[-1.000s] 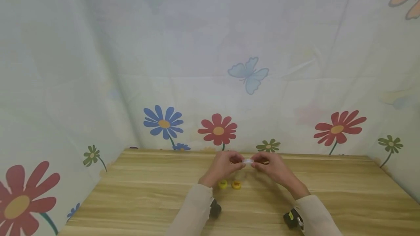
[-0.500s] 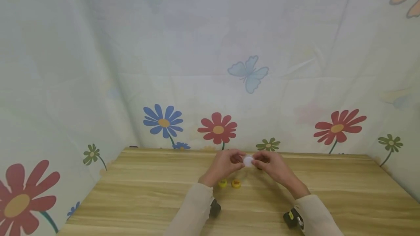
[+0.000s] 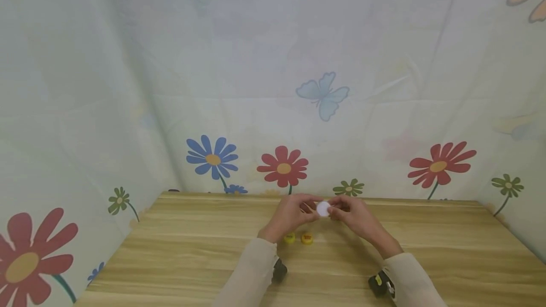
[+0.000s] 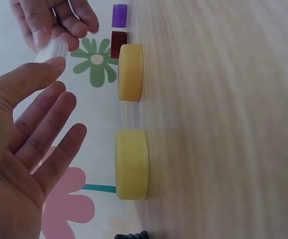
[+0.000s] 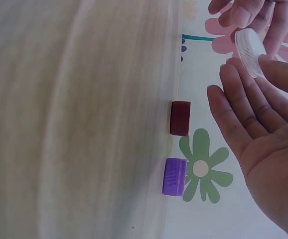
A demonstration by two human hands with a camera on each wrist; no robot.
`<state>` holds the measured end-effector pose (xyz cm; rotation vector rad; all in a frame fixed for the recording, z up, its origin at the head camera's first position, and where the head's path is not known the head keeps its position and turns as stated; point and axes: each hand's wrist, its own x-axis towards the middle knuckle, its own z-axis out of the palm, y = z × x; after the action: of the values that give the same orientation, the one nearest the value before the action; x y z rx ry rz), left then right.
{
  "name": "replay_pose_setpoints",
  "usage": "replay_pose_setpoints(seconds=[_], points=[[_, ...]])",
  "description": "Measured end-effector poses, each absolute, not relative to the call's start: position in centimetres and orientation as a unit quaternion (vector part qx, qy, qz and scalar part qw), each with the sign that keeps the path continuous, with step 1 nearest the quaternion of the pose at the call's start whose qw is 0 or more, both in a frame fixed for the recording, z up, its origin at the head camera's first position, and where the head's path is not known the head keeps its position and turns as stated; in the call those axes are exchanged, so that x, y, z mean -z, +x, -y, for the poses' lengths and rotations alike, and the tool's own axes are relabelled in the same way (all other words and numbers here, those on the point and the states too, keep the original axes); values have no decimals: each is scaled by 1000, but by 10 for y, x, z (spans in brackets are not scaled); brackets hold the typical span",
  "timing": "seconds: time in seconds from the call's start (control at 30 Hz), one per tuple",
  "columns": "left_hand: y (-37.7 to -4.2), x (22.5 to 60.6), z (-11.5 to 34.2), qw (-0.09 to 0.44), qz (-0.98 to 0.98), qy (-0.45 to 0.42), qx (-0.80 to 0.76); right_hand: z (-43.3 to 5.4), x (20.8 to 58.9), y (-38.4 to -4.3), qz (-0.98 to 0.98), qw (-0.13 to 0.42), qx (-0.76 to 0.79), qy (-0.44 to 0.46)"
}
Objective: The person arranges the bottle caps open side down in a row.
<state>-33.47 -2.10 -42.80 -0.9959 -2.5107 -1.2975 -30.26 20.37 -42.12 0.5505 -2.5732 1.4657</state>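
Observation:
A white bottle cap (image 3: 323, 209) is held up over the table between both hands, its flat round face toward the head camera. My right hand (image 3: 356, 214) pinches its right edge with thumb and fingers. On the opposite edge are the thumb and index finger of my left hand (image 3: 294, 213). The right wrist view shows the ribbed side of the cap, with the other right fingers stretched out beneath it. In the left wrist view the left thumb overlaps the cap, and the remaining left fingers are spread loosely.
A yellow bottle cap (image 4: 132, 165) and an orange-yellow bottle cap (image 4: 130, 72) lie on the wooden table (image 3: 192, 250), nearer the body than the hands. A dark red cap (image 5: 180, 118) and a purple cap (image 5: 175, 177) sit farther right. A flower-printed curtain (image 3: 239, 84) hangs behind.
The white cap has turned in the fingers, from nearly edge-on to showing its round face. Both hands stay at about the same spot.

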Motion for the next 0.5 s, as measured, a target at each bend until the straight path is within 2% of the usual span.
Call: replay_pose_setpoints(seconds=[0.5], points=[[-333,426,20,81,839,-337,420,-205,419,-300,847,35,-494,192]])
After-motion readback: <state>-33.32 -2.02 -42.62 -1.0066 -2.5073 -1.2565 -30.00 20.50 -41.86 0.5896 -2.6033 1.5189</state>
